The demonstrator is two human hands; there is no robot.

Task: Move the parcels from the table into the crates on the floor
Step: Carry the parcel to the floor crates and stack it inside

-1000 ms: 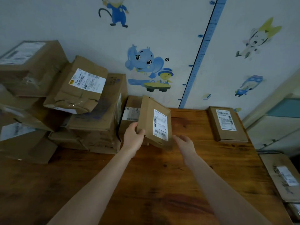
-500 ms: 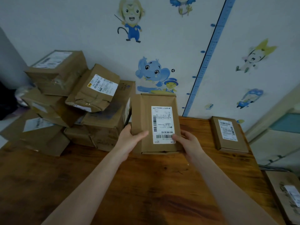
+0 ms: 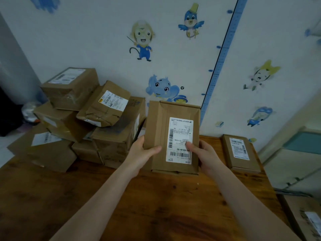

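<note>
Above the tabletop (image 3: pixel 156 197), a flat parcel (image 3: pixel 159 136) stands upright between both hands, label facing the camera. Left hand (image 3: pixel 140 153) clasps its left edge, right hand (image 3: pixel 205 153) its right edge, thumb on the label. Behind-left a pile (image 3: pixel 90 122) of about seven boxes overlaps, some half hidden. One flat box (image 3: pixel 240 153) lies right; another, cut off, sits bottom right.

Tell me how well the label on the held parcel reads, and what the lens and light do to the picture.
Head view: dim, bluish, even light, no glare; the label on the parcel shows its barcode but its small print is soft; the wide lens bends the blue wall ruler and table edges; the corners darken.
</note>
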